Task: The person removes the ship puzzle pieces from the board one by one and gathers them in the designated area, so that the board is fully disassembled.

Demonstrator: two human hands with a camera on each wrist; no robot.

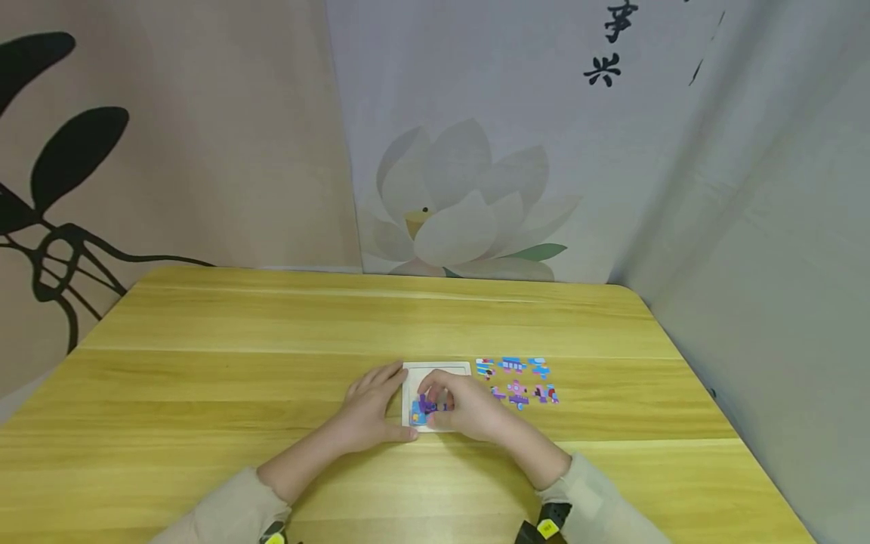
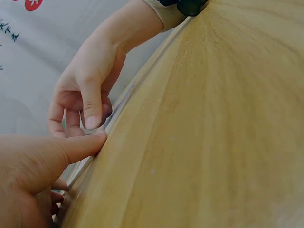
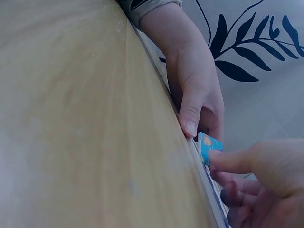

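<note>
A white square puzzle tray (image 1: 451, 368) lies on the table. My left hand (image 1: 372, 410) rests along its left side, fingers stretched toward the upper corner and thumb at the bottom edge. My right hand (image 1: 470, 404) is over the tray, pinching a puzzle piece (image 3: 207, 146) between thumb and fingers. In the right wrist view that piece is blue with an orange patch and stands tilted, the thumb against its edge. The head view shows blue and purple puzzle pieces (image 1: 417, 413) in the tray's lower left corner, partly hidden by the right fingers.
Several loose puzzle pieces (image 1: 512, 366) in blue, pink and purple lie in two rows just right of the tray. The wooden table (image 1: 272, 325) reaches back to a printed curtain (image 1: 476, 91) with a lotus.
</note>
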